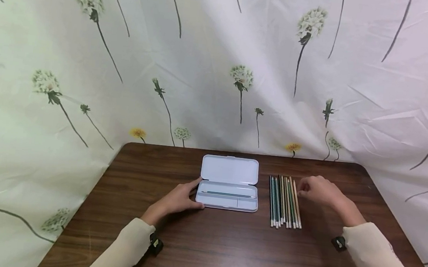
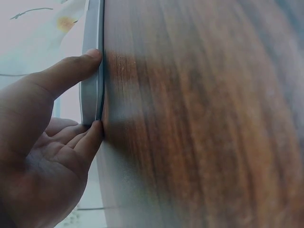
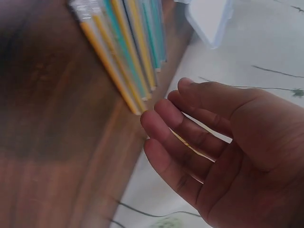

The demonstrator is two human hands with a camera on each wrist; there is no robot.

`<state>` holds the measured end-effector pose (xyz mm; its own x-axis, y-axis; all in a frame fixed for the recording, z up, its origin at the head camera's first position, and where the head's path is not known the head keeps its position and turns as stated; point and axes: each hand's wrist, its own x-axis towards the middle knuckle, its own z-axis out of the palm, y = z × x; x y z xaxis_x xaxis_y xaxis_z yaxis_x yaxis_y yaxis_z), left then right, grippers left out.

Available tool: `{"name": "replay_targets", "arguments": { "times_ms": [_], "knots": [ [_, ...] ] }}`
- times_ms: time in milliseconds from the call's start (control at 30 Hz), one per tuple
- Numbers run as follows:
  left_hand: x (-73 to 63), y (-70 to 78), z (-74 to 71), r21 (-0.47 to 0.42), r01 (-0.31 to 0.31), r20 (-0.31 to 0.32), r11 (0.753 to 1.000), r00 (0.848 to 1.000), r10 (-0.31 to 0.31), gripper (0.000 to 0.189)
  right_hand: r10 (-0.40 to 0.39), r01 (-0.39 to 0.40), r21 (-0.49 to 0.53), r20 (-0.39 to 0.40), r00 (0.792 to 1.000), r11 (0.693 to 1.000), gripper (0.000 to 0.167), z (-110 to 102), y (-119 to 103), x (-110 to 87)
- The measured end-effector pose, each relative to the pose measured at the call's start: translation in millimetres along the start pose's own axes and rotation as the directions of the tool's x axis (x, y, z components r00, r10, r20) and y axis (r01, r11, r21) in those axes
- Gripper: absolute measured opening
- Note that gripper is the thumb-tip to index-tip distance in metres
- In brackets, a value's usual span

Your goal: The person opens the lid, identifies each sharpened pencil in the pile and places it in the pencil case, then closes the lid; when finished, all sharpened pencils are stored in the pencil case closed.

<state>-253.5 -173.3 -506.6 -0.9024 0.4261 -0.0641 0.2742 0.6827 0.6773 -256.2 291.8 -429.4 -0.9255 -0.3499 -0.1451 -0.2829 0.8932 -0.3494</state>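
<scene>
A pale blue pencil case (image 1: 247, 204) lies with its lid raised back and a green pencil (image 1: 227, 194) in its long rear compartment. My left hand (image 1: 179, 198) holds the case's left end; in the left wrist view, the thumb lies along one side of the case (image 2: 91, 102) and the fingers reach its end. To the right is a row of green, dark and yellow pencils (image 1: 285, 203), eraser ends toward me. Beside their far right end hovers my right hand (image 1: 320, 189). The right wrist view shows its fingers loosely bent and nothing in them, close to the pencil tips.
The dark wooden table (image 1: 224, 249) reaches back to a white curtain (image 1: 203, 84) printed with dandelions, which also hangs at both sides. The case's raised lid (image 1: 229, 169) stands near the table's back edge.
</scene>
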Motion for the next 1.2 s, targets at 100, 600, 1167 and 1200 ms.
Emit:
{"name": "replay_targets", "arguments": {
  "times_ms": [100, 600, 1167, 1200],
  "knots": [
    [-0.5, 0.4, 0.0, 0.002, 0.003, 0.003, 1.000, 1.000, -0.003, 0.101, 0.040, -0.040, 0.030, -0.002, 0.999, 0.999, 0.010, 10, 6, -1.6],
    [-1.2, 1.4, -0.7, -0.005, 0.003, -0.005, 1.000, 1.000, -0.003, 0.102, 0.122, -0.119, 0.142, -0.015, 0.992, 0.983, 0.011, 41, 25, -2.8],
    [-0.6, -0.3, -0.4, 0.000, 0.017, 0.002, 1.000, 1.000, -0.017, 0.102, 0.259, -0.261, 0.165, 0.030, 0.965, 0.951, 0.024, 43, 21, -0.9],
    [-0.6, -0.4, -0.5, 0.001, 0.020, 0.005, 1.000, 1.000, -0.020, 0.102, 0.253, -0.254, 0.164, 0.030, 0.967, 0.953, 0.024, 43, 22, -0.8]
  ]
}}
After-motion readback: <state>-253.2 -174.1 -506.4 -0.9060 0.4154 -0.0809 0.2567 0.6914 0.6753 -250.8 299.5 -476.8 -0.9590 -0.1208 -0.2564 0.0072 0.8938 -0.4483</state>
